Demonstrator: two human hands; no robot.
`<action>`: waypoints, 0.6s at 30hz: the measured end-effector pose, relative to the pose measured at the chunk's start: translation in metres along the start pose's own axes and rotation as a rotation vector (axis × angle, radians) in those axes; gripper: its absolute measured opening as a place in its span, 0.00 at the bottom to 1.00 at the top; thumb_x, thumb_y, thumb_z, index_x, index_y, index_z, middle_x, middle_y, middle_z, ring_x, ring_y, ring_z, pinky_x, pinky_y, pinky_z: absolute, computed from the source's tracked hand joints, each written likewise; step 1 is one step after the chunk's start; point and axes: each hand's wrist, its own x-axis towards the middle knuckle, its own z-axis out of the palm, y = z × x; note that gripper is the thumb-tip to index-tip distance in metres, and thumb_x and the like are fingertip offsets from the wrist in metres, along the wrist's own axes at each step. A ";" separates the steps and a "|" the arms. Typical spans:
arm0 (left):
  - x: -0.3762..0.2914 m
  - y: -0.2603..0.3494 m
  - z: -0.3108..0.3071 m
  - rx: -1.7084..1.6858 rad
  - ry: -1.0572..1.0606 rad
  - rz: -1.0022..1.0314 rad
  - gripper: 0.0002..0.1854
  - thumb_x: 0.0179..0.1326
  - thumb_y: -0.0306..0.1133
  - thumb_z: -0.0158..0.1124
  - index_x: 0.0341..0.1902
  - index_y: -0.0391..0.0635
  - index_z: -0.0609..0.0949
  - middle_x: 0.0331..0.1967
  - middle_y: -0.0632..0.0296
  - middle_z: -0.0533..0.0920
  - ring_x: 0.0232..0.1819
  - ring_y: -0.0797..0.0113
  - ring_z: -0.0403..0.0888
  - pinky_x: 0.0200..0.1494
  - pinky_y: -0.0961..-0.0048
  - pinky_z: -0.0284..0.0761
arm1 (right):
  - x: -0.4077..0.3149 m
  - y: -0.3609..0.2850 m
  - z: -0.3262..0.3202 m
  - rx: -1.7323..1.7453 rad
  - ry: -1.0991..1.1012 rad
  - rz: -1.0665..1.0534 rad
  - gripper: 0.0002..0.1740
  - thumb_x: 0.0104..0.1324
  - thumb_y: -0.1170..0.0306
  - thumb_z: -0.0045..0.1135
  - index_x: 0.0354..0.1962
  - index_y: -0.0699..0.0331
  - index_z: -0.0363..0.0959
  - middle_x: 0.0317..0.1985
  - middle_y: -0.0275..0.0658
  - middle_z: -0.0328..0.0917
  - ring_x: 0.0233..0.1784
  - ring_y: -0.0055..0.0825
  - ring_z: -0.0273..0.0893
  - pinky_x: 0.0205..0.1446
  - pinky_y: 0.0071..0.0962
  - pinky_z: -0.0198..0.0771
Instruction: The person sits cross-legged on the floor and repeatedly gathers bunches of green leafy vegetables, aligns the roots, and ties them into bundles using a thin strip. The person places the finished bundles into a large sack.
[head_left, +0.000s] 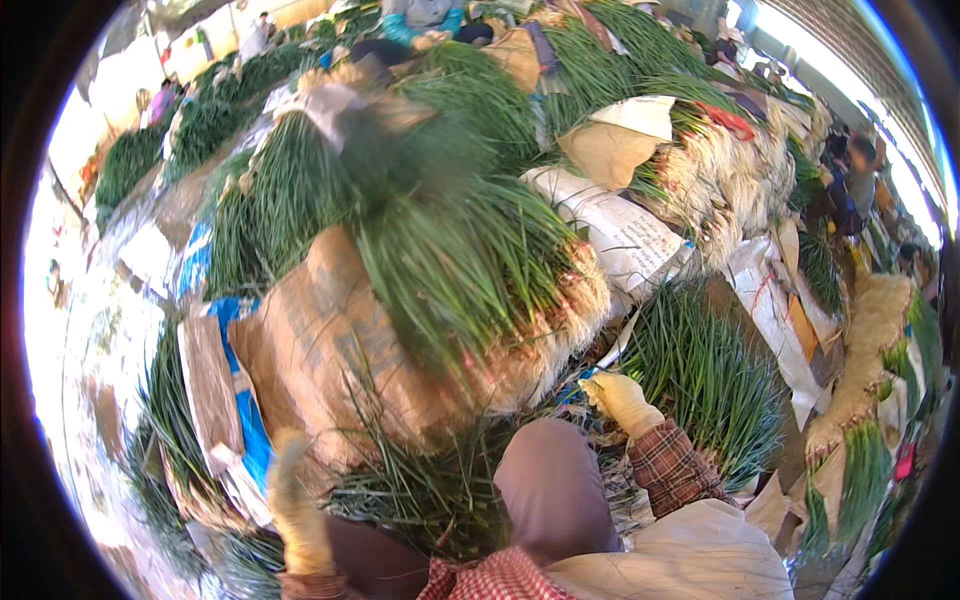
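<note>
My left hand (294, 499), in a pale yellow glove, is raised and blurred beside the brown paper sacking (330, 345) at the lower left; whether it holds anything is unclear. Farther right, my right hand (619, 401), gloved alike, has curled fingers at a thin blue-and-white strip (611, 352), near my knee; I cannot tell if it grips the strip. A large pile of green onions (465, 262) lies on the sacking, its leaves towards the upper left and its pale roots towards the right. Loose green leaves (427, 487) lie between my knees.
Upright green onion leaves (697, 375) stand right of my right hand. A white printed sack (607, 225) lies behind the pile, near more rooted bundles (727, 180). A folded sack with blue tape (214, 390) is at the left. A person in teal sleeves (424, 26) sits beyond the heaps.
</note>
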 end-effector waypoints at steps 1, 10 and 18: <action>0.006 -0.011 0.032 -0.051 -0.153 -0.025 0.18 0.69 0.29 0.50 0.57 0.36 0.78 0.60 0.54 0.77 0.60 0.64 0.75 0.64 0.68 0.67 | 0.011 0.000 -0.004 0.112 -0.040 0.076 0.25 0.70 0.50 0.47 0.29 0.63 0.77 0.28 0.45 0.79 0.32 0.43 0.78 0.38 0.38 0.72; -0.119 -0.156 0.177 1.139 -1.177 0.203 0.34 0.59 0.43 0.57 0.71 0.55 0.65 0.74 0.54 0.56 0.74 0.48 0.54 0.64 0.40 0.60 | 0.132 0.041 -0.047 1.444 0.110 0.159 0.17 0.73 0.66 0.45 0.44 0.73 0.75 0.31 0.44 0.82 0.21 0.25 0.72 0.26 0.23 0.67; -0.052 -0.104 0.192 0.662 -1.066 0.122 0.21 0.61 0.31 0.61 0.59 0.41 0.77 0.58 0.46 0.77 0.58 0.45 0.75 0.59 0.57 0.72 | 0.288 0.063 -0.061 0.468 0.389 0.158 0.51 0.55 0.42 0.65 0.59 0.79 0.59 0.57 0.61 0.68 0.57 0.49 0.72 0.64 0.40 0.67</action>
